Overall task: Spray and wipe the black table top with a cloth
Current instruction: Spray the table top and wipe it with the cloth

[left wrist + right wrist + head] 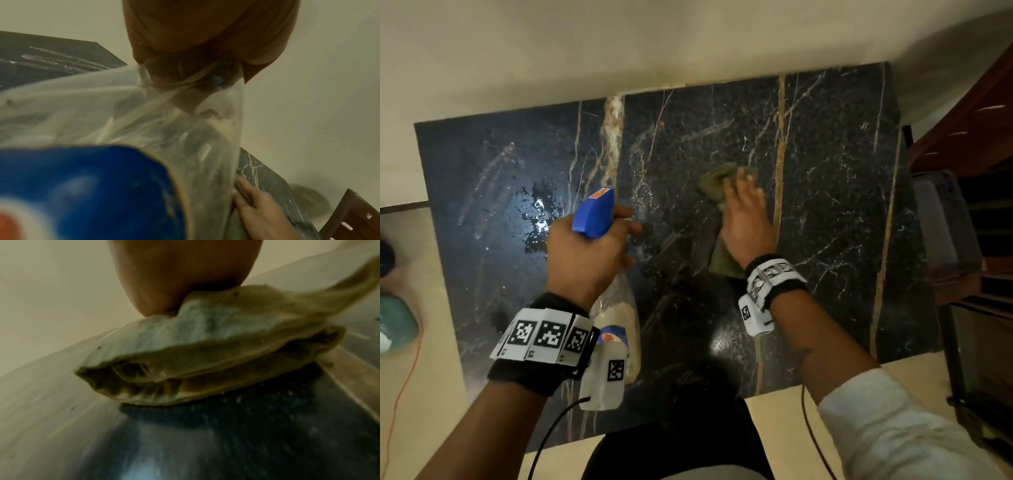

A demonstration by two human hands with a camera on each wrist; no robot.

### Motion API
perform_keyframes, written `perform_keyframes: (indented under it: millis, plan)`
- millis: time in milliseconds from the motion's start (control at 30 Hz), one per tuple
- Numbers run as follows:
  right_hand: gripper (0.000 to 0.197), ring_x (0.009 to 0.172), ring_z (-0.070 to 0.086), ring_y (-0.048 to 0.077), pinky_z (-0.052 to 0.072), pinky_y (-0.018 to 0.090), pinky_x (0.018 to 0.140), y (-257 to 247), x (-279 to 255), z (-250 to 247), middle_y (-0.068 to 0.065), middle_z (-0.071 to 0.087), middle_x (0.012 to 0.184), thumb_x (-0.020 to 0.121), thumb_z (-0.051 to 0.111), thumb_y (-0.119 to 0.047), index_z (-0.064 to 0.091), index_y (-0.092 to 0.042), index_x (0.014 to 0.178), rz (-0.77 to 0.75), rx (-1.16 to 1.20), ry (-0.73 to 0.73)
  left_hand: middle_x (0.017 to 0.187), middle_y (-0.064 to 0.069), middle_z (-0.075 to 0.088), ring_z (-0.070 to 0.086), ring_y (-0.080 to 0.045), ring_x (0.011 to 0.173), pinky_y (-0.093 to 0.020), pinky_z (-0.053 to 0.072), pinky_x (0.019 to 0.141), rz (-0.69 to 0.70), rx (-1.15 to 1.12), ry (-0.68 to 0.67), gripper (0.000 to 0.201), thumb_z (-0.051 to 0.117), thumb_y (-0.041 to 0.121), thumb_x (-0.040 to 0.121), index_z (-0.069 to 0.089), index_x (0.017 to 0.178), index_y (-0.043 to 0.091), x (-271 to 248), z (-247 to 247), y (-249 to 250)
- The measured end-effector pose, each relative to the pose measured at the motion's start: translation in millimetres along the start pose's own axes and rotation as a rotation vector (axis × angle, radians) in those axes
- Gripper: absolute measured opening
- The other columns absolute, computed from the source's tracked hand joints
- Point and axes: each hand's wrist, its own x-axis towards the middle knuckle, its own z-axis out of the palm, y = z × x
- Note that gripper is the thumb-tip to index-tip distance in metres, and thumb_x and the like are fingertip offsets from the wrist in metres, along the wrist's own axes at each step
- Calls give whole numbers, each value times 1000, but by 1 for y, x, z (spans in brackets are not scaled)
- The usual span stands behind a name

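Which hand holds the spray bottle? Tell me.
The left hand: it grips the blue-topped spray bottle above the table, while the right hand presses the cloth.

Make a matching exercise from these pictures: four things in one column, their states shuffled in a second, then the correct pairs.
Things
1. spray bottle
2. green cloth
3. black marble table top
4. right hand

States
A. wet patch shining on its left part
B. pressing down with spread fingers
C. gripped by the left hand above the table
D. crumpled, lying on the table under a palm

Pairs: 1-C, 2-D, 3-A, 4-B
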Motion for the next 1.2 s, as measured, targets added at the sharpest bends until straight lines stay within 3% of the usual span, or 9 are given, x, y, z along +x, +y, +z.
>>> perform_keyframes:
  millis: [67,133,400,567,633,800,900,1067,1200]
  plan:
    - [52,153,12,34,12,49,125,11,4,-4,16,12,166,105,37,-24,31,-9,155,208,12,73,86,-1,76,70,-14,56,-17,50,44,8,-7,2,12,63,2,92,72,93,11,2,0,1]
    - [52,153,12,34,13,48,125,2,4,-1,16,11,166,105,34,-26,31,-10,155,245,-28,101,87,0,75,71,-17,60,-17,50,44,11,-7,-3,16,63,2,92,70,88,16,4,0,1]
    - [52,154,10,28,11,47,125,-33,-4,13,11,13,166,105,40,-26,32,-13,155,-270,-14,-77,85,4,76,75,-15,72,-22,55,47,10,-56,15,19,64,4,92,68,86,22,17,-2,8]
    - [54,153,13,29,15,48,124,-1,18,1,12,15,166,107,31,-34,29,-12,156,234,58,149,89,2,75,74,-15,69,-22,54,45,39,-48,19,25,64,2,92,66,85,26,22,-5,12]
    - [54,154,10,31,12,49,125,-9,23,2,13,12,166,107,30,-33,29,-10,156,302,79,162,84,5,75,74,-15,71,-24,56,46,55,-49,21,30,64,2,92,65,84,31,24,-7,14]
    - [52,154,9,32,9,49,125,-46,18,14,15,12,166,106,37,-26,33,-8,154,-160,69,-20,85,5,75,72,-20,64,-21,54,46,65,-23,26,27,64,5,92,66,83,30,27,-10,17]
    - [52,154,12,29,13,49,124,-31,24,11,13,14,166,106,37,-28,33,-10,154,-266,25,-50,88,1,75,71,-20,65,-19,52,45,72,-40,24,29,64,3,93,65,84,31,26,-9,19]
    - [52,153,12,32,13,50,124,-21,36,8,15,14,165,106,34,-29,31,-9,154,200,39,141,88,4,75,73,-21,68,-25,57,47,64,-54,22,30,66,4,91,64,83,32,25,-11,14]
    - [53,153,8,34,9,50,125,-49,36,13,17,10,166,106,35,-28,31,-8,155,204,61,107,82,4,76,74,-19,68,-25,55,47,35,-54,26,27,65,4,91,67,84,29,27,-10,8]
